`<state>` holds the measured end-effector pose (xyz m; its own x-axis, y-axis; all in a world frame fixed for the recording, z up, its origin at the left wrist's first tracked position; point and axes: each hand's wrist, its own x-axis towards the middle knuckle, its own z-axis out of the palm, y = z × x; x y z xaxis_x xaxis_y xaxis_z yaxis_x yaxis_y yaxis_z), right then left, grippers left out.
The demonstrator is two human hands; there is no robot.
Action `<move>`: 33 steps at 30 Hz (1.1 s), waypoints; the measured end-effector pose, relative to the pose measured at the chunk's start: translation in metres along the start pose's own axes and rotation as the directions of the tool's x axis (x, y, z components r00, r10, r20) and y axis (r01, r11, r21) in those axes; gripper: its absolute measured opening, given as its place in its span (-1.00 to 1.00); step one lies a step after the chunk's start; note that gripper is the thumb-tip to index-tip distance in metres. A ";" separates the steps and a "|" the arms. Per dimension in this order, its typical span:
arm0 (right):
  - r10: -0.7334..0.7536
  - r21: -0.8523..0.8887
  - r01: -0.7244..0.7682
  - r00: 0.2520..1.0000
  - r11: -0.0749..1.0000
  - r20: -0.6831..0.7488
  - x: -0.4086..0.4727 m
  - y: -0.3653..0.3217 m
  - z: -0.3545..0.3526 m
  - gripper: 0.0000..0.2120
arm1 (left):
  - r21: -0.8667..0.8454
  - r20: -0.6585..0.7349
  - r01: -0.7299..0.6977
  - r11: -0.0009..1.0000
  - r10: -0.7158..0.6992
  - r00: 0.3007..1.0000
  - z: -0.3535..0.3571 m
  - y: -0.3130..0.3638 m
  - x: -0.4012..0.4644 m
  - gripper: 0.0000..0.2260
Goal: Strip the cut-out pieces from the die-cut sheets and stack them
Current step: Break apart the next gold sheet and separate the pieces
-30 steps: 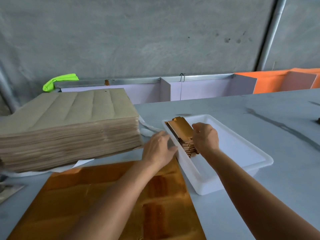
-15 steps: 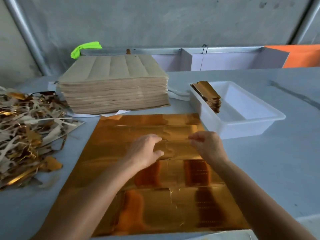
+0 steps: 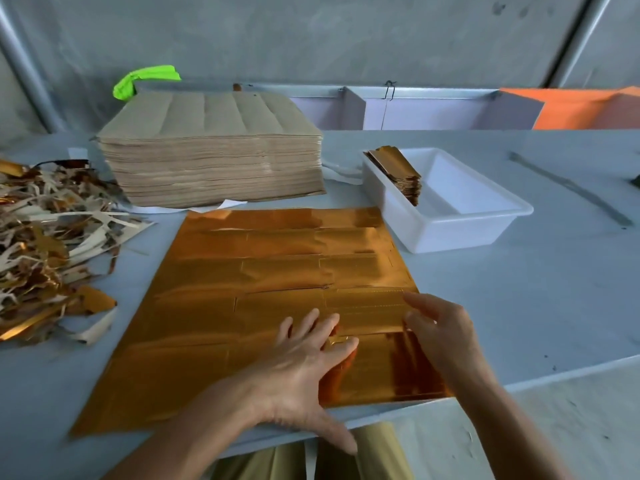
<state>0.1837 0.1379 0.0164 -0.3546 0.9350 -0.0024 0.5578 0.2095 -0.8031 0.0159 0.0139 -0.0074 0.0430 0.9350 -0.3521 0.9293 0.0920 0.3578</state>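
Gold die-cut sheet (image 3: 249, 306) flat under left hand (image 3: 304, 362), fingers spread; right hand (image 3: 440, 327) loose at edge.

A: colours? sheet (image 3: 277, 306) = shiny gold-orange foil, faint die-cut lines.
B: stack (image 3: 211, 150) behind = plain kraft brown. tub (image 3: 485, 223) white, surface (image 3: 519, 306) pale grey-blue.
A: scrap pile (image 3: 45, 244) = beige/gold mix. neon green strip (image 3: 145, 79) at back.

The scrap pile (image 3: 45, 244), left of the gold sheet (image 3: 242, 306), runs past the frame's edge; the left hand (image 3: 304, 362) hides part of the sheet.
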 end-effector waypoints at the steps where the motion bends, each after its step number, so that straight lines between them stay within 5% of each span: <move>1: 0.015 0.019 -0.015 1.000 1.000 -0.016 -0.003 0.002 -0.003 -0.72 | 0.012 -0.020 0.003 1.000 -0.003 1.000 0.003 -0.002 0.001 -0.02; 9: 0.094 0.146 -0.076 0.988 0.986 -0.122 -0.016 0.017 -0.013 -0.73 | 0.020 -0.123 0.022 1.000 -0.020 0.992 0.014 -0.007 0.001 -0.06; 16: 0.081 0.245 -0.068 0.996 0.967 -0.042 0.005 0.008 -0.005 -0.71 | 0.030 -0.207 0.166 0.986 -0.156 0.966 0.011 -0.004 0.006 -0.15; 20: 0.010 -0.056 -0.013 0.999 0.998 -0.039 0.017 0.012 0.000 -0.81 | 0.042 -0.214 0.209 0.977 -0.195 0.957 0.008 -0.008 0.009 -0.10; 25: -0.062 -0.430 0.074 0.997 0.900 0.043 0.013 0.012 0.009 -0.73 | 0.045 -0.255 0.164 0.985 -0.147 0.956 0.007 -0.018 0.010 -0.06; 33: -0.156 -0.454 0.150 0.987 0.878 0.025 0.011 0.008 0.011 -0.76 | -0.067 -0.323 0.083 0.994 -0.101 0.941 0.008 -0.027 0.009 0.00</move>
<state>0.1761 0.1464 0.0031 -0.4562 0.8834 0.1075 0.7771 0.4543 -0.4355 -0.0059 0.0171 -0.0266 -0.1716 0.9812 -0.0878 0.9030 0.1923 0.3843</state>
